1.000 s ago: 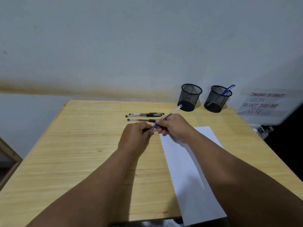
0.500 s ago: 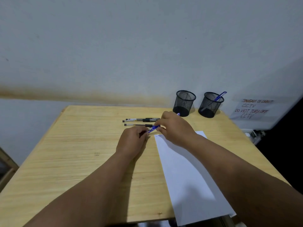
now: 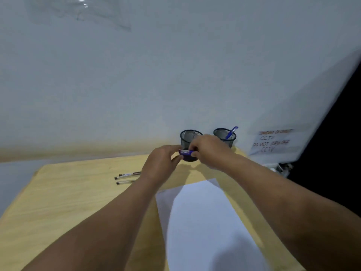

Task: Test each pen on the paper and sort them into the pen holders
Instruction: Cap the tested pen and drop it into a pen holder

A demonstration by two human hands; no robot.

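Observation:
A blue pen is gripped between my left hand and my right hand, both raised above the table in front of the left black mesh holder. Only a short blue stretch of it shows between the fingers. The right mesh holder has one blue pen leaning in it. Three black-and-clear pens lie on the wooden table, partly hidden by my left wrist. A white sheet of paper lies under my right forearm.
A handwritten paper sign about CCTV hangs on the wall to the right of the holders. The wall runs right behind the table's far edge. A dark gap opens at the far right.
Both hands rose from the paper's top corner and moved away toward the left holder, carrying the blue pen. The view tilted upward and the image is blurred.

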